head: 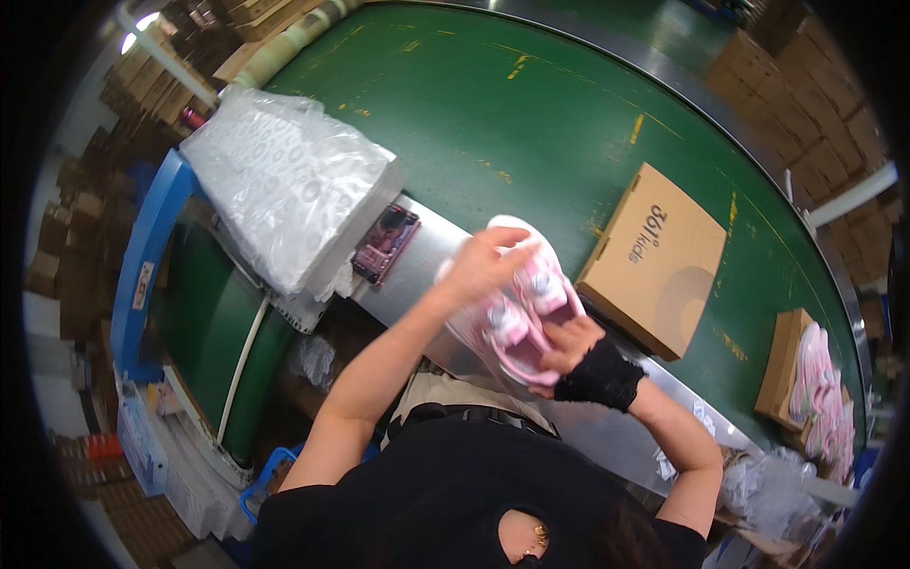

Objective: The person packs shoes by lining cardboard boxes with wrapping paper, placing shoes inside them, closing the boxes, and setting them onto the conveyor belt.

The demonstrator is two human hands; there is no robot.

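A pair of pink and white children's shoes [526, 306] is held side by side in front of me, above the metal edge of the green conveyor belt. My right hand [572, 345], with a black band around the wrist, grips both shoes at their heel openings. Across the toe end of the shoes lies my left hand [490, 263], slightly blurred, its fingers bent over the upper of the farther shoe. Whether it grips the shoe I cannot tell. Just to the right, a closed brown cardboard shoebox [654, 263] rests on the belt.
A stack of white paper under clear plastic [291, 185] stands at the left, beside a dark pink patterned box [387, 245]. The green belt [455, 107] runs behind. Far right, more pink shoes [821, 391] lie by an open carton [780, 366]. A blue frame [146, 270] rises at left.
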